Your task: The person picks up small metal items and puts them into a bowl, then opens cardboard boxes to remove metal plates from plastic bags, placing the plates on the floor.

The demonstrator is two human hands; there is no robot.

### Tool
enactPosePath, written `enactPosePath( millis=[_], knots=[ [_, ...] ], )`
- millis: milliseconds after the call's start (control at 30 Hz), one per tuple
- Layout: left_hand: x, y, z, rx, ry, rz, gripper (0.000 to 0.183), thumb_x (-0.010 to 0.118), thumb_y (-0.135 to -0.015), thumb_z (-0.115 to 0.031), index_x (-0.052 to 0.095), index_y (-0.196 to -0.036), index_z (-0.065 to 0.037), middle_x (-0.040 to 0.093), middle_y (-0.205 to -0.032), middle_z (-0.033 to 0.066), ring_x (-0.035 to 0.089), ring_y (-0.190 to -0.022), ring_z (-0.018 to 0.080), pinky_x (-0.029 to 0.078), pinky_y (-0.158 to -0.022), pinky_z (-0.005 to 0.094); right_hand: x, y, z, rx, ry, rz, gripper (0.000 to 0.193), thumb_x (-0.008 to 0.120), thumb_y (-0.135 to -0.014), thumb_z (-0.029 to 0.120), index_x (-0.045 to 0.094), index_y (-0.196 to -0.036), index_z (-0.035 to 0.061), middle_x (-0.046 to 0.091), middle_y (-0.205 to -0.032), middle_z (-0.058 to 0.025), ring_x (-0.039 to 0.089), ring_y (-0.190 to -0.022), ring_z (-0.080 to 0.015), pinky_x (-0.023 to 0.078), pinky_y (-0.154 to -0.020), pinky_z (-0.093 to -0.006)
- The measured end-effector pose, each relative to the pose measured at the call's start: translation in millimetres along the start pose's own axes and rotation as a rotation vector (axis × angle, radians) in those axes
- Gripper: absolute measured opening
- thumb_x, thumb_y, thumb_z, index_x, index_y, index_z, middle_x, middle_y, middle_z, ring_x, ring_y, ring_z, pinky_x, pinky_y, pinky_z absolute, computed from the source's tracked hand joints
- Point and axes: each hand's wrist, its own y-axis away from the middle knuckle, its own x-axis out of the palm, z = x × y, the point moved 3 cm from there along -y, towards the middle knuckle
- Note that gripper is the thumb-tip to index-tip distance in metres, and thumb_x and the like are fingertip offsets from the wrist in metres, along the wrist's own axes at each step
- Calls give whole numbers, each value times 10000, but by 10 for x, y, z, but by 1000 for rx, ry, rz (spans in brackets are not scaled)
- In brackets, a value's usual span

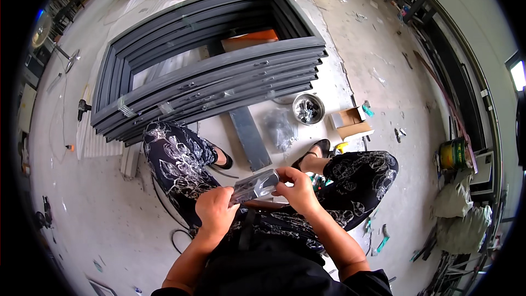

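A clear plastic packet with something dark inside point(253, 187) is held level above my lap, between both hands. My left hand point(215, 207) is closed on its left end. At the right end, the thumb and fingers of my right hand point(298, 189) pinch the packet's edge. What exactly lies inside the plastic is too small to make out. Beyond my knees stands a stack of dark grey metal frames point(219, 79), with bits of clear tape on the near side. A flat grey metal bar point(250, 138) lies on the floor between my feet and the stack.
Right of the bar lie a crumpled clear plastic bag point(280, 129), a metal bowl of small hardware point(308, 109) and an open cardboard box point(351, 123). A black power drill point(83, 109) is left of the stack. A wall with metal lengths point(466, 71) runs along the right.
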Motion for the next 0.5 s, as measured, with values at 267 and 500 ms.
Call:
enactPosePath(
  millis=[267, 500],
  knots=[
    [211, 112, 229, -516, 865, 399, 282, 835, -720, -133, 604, -847, -34, 592, -729, -17, 533, -668, 40, 425, -556, 218, 37, -37, 19, -207, 71, 91, 276, 604, -817, -77, 610, -1092, -44, 666, -977, -92, 641, -831, -132, 549, -713, -262],
    [282, 157, 218, -678, 1507, 435, 326, 843, -732, -150, 584, -904, -50, 617, -801, -22, 549, -711, 64, 462, -619, 214, 465, 151, 141, 392, -246, 586, 142, 630, -871, 51, 643, -998, -11, 652, -829, -41, 599, -647, -103, 524, -597, -235]
  ],
)
